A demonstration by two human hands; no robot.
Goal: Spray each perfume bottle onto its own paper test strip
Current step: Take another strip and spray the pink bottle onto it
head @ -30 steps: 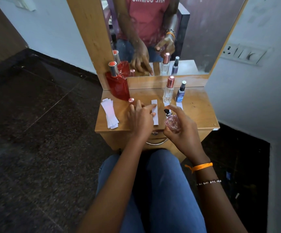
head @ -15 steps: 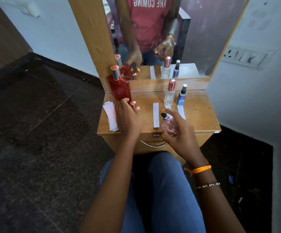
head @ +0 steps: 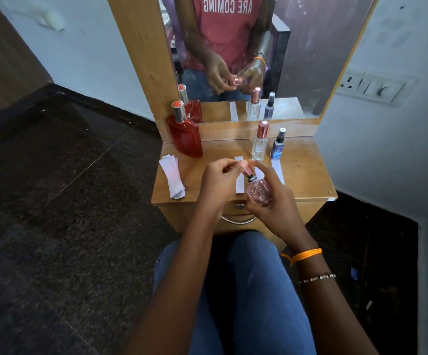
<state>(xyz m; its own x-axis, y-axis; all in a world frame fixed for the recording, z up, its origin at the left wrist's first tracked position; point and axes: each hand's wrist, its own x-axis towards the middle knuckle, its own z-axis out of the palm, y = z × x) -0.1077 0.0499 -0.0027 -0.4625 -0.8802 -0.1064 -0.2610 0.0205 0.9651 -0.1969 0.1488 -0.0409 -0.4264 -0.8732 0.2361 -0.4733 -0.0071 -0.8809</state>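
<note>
Nearest the camera, jeans-clad knees (head: 246, 290) sit under two forearms reaching forward. The right hand (head: 272, 198) curls round a small pink perfume bottle (head: 258, 192), held tilted above the front edge of the wooden counter (head: 307, 175). The left hand (head: 215, 185) pinches a pink cap (head: 246, 169) at the bottle's black neck; whether the cap is seated cannot be told. Directly behind the hands a paper test strip (head: 239, 183) lies flat on the counter, partly hidden by the fingers, and another strip (head: 277, 170) lies to its right. A loose stack of spare strips (head: 172, 179) rests near the counter's left edge. Further back stand a red bottle (head: 186, 137) at the left, a clear bottle with a rose cap (head: 259, 142), and just beside it a small blue bottle (head: 277, 147). Behind them rises a wood-framed mirror (head: 310, 60). Dark stone floor (head: 54, 201) spreads to the left; a switch panel (head: 371, 85) sits on the pale right wall.
</note>
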